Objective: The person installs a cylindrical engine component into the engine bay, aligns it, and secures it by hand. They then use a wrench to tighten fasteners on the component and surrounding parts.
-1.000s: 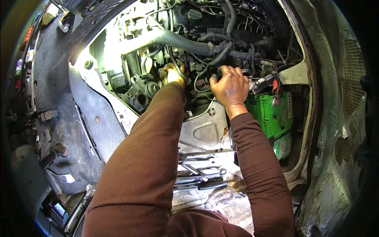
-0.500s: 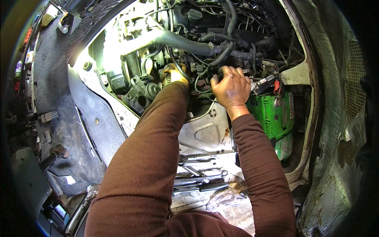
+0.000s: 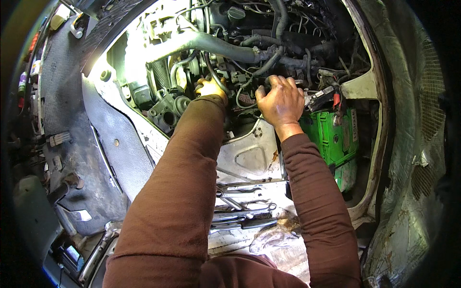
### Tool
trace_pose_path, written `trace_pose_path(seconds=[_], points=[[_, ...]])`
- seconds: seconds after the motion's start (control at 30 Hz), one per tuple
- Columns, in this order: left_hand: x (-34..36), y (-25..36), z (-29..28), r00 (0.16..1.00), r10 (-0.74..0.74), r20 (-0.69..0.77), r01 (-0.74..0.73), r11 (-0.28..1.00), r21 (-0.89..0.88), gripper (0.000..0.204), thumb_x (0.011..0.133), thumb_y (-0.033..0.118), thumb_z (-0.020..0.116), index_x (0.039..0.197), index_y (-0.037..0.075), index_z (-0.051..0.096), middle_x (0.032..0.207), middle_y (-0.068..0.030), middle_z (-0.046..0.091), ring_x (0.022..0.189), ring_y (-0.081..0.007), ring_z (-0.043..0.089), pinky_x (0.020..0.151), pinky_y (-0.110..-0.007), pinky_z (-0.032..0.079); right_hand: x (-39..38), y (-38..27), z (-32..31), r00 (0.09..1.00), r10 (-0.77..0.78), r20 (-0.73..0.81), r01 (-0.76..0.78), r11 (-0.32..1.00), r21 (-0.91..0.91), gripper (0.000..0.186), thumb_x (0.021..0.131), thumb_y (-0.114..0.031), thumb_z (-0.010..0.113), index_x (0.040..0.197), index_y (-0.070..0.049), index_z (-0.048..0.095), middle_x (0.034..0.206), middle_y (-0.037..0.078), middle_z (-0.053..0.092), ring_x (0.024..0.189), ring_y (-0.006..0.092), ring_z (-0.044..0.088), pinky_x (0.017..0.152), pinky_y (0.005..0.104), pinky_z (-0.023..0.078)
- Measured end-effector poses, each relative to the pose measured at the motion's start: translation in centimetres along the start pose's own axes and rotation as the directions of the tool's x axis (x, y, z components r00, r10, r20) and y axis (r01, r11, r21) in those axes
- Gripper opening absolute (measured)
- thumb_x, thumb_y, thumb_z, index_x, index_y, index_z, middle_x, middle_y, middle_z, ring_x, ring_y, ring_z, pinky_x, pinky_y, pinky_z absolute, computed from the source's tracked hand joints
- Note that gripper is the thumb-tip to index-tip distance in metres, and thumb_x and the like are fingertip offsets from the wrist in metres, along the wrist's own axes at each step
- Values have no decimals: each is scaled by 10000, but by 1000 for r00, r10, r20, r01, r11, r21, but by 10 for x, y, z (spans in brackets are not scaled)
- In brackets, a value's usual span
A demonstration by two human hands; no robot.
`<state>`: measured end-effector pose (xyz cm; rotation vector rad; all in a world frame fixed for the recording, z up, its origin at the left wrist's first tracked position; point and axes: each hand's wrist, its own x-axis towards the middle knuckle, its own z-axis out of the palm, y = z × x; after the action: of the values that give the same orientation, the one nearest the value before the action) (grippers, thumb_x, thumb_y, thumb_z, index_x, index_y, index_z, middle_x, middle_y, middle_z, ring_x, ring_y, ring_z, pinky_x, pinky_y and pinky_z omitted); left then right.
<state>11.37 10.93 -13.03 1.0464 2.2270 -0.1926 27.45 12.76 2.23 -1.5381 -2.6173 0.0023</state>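
My left hand (image 3: pixel 210 88), lit yellow, reaches deep among the engine parts beside a curved black hose (image 3: pixel 219 84) and a dark round metal housing (image 3: pixel 181 102); its fingers are curled and partly hidden, so what they hold is unclear. My right hand (image 3: pixel 281 101) grips, with bent fingers, something dark I cannot make out at the front of the engine, next to thin hoses and cables. Just right of it are a red-capped battery terminal (image 3: pixel 336 100) and a green battery (image 3: pixel 331 139). A large grey hose (image 3: pixel 216 47) crosses above both hands.
Several wrenches (image 3: pixel 240 216) and a crumpled cloth (image 3: pixel 269 240) lie on the pale ledge below the engine bay. A white-painted frame (image 3: pixel 370 192) borders the opening on the right, beside foil-covered lining (image 3: pixel 408 144). Grey floor mat (image 3: pixel 62 120) and assorted items lie at left.
Both forearms have shifted slightly. My right hand sits a little higher, its fingers still bent; my left hand stays among the hoses with a small change of angle.
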Motion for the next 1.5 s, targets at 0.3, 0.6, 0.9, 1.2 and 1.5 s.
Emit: trace_pose_path(seconds=[0.3,0.6,0.9,1.2,1.5], points=[[12,1,15,979,-188,72,201,943,-264,596,961,465,595,1516,404,387,1645,-227,168,1446,-509,337,1106,-591,413,-1,2,1,1000,-1,-6,1,1000,-8,327,806,-371,693,995,-107,736,1050,36,723,1056,248,630,915,429,474],[75,-10,71,970,-223,96,240,945,-224,794,876,391,717,1549,414,297,1677,-218,-37,1376,-682,281,1011,-759,407,0,6,4,996,-34,-81,32,999,-19,297,791,-364,685,947,-119,747,1001,32,727,1017,240,639,872,428,475],[24,17,53,889,-449,-84,396,849,-350,651,974,667,414,1523,319,372,1379,-233,579,1233,-447,598,1026,-528,473,-4,15,1,999,5,-36,-7,999,-48,317,812,-377,657,966,-114,745,1028,32,728,1034,235,640,878,427,474],[13,1,17,978,-144,150,179,949,-258,698,926,405,636,1522,165,364,1514,-216,482,1385,-364,498,1128,-515,396,-1,16,2,999,8,-41,-10,999,-48,310,805,-367,665,977,-119,738,1040,33,718,1061,236,631,900,427,469],[-18,7,-5,938,-10,346,-104,946,308,588,951,438,587,1435,106,555,1522,-145,490,1377,-354,501,1098,-472,427,-1,5,-2,1000,23,16,-22,999,-46,381,811,-379,711,1065,-97,735,1111,42,725,1091,251,633,943,422,487]])
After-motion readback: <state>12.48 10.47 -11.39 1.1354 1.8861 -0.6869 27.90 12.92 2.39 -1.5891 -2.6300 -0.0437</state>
